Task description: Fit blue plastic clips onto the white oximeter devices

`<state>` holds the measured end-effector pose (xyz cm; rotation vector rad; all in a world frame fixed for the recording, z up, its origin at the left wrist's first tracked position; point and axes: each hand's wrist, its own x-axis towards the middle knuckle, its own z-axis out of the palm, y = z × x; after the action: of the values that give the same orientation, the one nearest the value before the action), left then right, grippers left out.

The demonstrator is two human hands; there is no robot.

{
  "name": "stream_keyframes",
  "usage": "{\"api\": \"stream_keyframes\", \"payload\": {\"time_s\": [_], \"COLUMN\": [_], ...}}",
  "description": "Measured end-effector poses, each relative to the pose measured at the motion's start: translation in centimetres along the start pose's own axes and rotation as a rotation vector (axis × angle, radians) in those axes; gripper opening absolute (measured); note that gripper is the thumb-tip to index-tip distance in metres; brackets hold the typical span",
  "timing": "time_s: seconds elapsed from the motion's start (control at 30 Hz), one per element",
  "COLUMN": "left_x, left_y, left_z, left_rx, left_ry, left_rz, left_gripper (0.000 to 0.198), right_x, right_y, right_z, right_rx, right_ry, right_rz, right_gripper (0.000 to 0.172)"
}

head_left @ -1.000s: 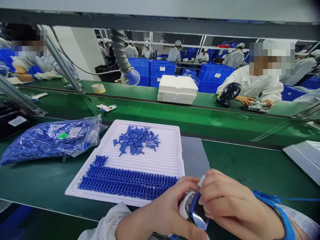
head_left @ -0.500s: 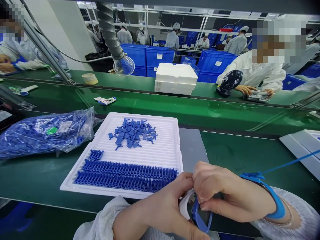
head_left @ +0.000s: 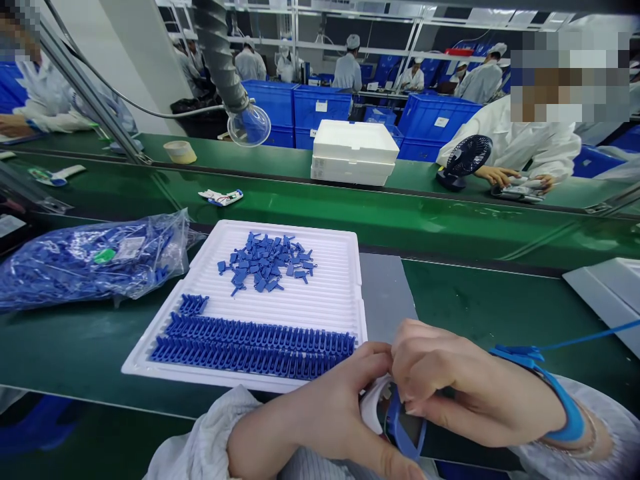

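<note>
Left of the white plastic tray (head_left: 145,365), a clear bag of blue plastic parts (head_left: 95,261) is lying on the green workbench. Inside the tray, a loose heap of small blue parts (head_left: 265,267) is sitting toward the far side, while neat rows of blue parts (head_left: 250,348) are lining the near side. Just beyond the tray's near right corner, the person's left hand (head_left: 320,413) is curling around a white-and-blue plastic piece (head_left: 397,427), and the right hand (head_left: 475,390) is pinching it from above, fingers clenched closely on it, though they are hiding exactly where they bear. A blue wrist strap (head_left: 565,413) is circling the right wrist, its blue cord (head_left: 595,337) running away rightward. Both hands are working close together, which looks right: a small plastic piece like this wants a steady, even fingertip pinch.
</note>
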<state>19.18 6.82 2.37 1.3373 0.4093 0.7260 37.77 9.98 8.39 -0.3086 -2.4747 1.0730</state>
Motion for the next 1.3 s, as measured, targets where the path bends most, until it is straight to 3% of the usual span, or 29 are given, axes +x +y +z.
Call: {"api": "stream_keyframes", "payload": {"time_s": [0.37,0.67,0.83,0.97,1.07,1.17,1.23,1.3], "left_x": [-0.2,0.0,-0.2,-0.4,-0.5,-0.5,-0.5,-0.5], "left_y": [0.1,0.2,-1.0,-1.8,-1.9,-1.8,-2.0,-2.3], "left_z": [0.1,0.0,-0.1,0.0,0.1,0.2,0.1,0.1], "left_rx": [-0.001,-0.098,-0.237,-0.187,-0.025,0.217,0.350,0.443], "left_ry": [0.029,0.014,0.091,0.205,0.300,0.401,0.429,0.434], "left_rz": [-0.078,-0.073,-0.070,0.000,0.057,0.161,0.219,0.245], "left_gripper": [0.057,0.054,0.069,0.073,0.071,0.065,0.064,0.066], "right_x": [0.0,-0.4,-0.9,-1.5,-2.3,-3.0,-3.1,-2.9], "right_y": [-0.9,-0.7,-0.6,-0.5,0.1,1.2,1.9,2.5], "right_z": [0.0,0.1,0.2,0.3,1.1,2.4,3.3,4.0], "right_rx": [-0.172,-0.090,-0.121,-0.124,-0.001,0.232,0.457,0.691], "right_ry": [-0.071,-0.044,-0.006,0.021,0.122,0.351,0.428,0.388], "right_rz": [0.039,0.051,0.060,0.071,0.116,0.243,0.379,0.499], "right_gripper": [0.007,0.010,0.010,0.012,0.011,0.001,0.019,0.034]}}
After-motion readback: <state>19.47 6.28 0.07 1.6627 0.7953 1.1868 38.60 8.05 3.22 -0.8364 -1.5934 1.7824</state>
